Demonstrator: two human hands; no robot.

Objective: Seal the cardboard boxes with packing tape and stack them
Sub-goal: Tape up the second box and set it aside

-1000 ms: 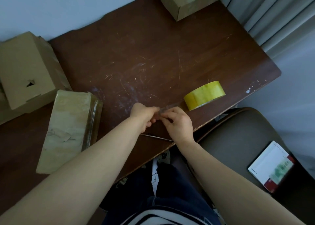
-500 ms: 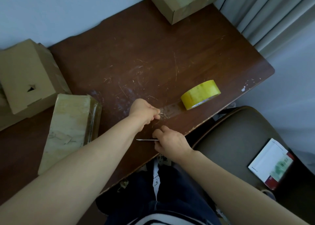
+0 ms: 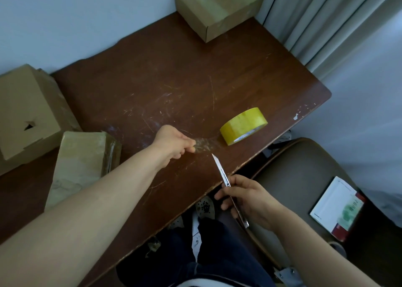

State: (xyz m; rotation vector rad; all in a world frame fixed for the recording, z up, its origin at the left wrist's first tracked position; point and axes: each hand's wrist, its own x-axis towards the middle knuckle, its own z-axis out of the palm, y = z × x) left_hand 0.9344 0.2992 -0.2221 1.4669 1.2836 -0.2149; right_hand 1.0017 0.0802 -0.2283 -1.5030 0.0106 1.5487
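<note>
Pinching the free end of a clear strip (image 3: 205, 144) pulled off the yellow tape roll (image 3: 244, 126), the left hand (image 3: 174, 142) is holding it stretched low over the table (image 3: 169, 73); fingers are curled closed on the strip's end. The roll is lying near the table's front edge, just right of that hand. The right hand (image 3: 245, 196) is gripping a utility knife (image 3: 226, 181), fingers wrapped around its handle, blade extended and pointing up toward the strip, tip just short of it and not touching.

Boxes: one cardboard box (image 3: 217, 8) is sitting at the far corner, one taped box (image 3: 80, 167) is lying at the left under the forearm, another box (image 3: 28, 110) is resting behind it at the table's left edge. No box is under the strip at present.

Risks, as judged from this layout:
- The blade is aiming toward the left thumb and fingers; a cut made too near the pinch is risking a nick.
- If strip tension is dropping as the blade is meeting it, the film is likely folding on itself or sticking to the tabletop rather than parting cleanly.
- The roll is sitting unrestrained; a pull during cutting is liable to be dragging it toward the edge.
- A downward slice is risking another score in the already scratched wood.
</note>
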